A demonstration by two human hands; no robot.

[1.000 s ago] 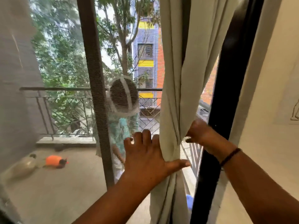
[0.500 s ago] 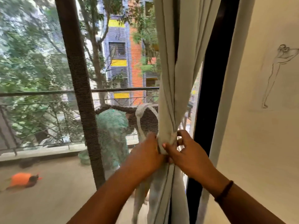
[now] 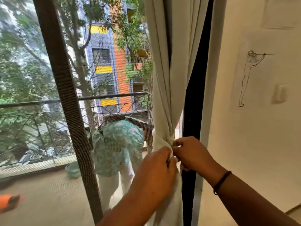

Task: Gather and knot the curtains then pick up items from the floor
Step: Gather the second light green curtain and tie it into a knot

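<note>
Both hands now sit lower on the curtain [image 3: 164, 88] than 0.5 s ago, where a cinched wrap has formed just above the fingertips. Left hand [image 3: 156, 170]: fingers curled and pressed onto the gathered fabric from the left. Right hand [image 3: 190, 154]: fingers [image 3: 176, 145] pinching a fold at the cinch from the right. Curtain's long axis runs vertical, passing between the 2 hands; bundle hangs below them. Right hand is nearer the wrap. Judgement: knot half-formed, tightening next.
</note>
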